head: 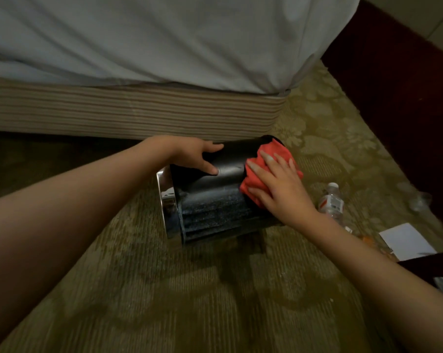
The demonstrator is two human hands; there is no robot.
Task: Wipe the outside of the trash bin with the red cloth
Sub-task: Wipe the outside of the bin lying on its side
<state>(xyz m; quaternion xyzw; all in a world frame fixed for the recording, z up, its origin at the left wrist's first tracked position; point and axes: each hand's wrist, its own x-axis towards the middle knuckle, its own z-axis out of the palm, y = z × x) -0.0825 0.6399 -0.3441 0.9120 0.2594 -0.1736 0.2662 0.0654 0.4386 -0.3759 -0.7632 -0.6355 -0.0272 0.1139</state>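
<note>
A black trash bin [215, 200] with a shiny metal rim lies on its side on the carpet, rim to the left. My left hand [195, 155] rests on its upper side near the rim, thumb and fingers spread across the black surface. My right hand [276, 184] presses the crumpled red cloth [273, 155] flat against the bin's right end, fingers splayed over the cloth. The lower part of the bin's wall looks dusty grey.
A bed [138, 47] with a white sheet and striped base runs across the back. A clear plastic bottle [332, 201] lies on the carpet to the right, with a white card [406, 240] beyond it. Dark wooden furniture [406, 98] stands at right.
</note>
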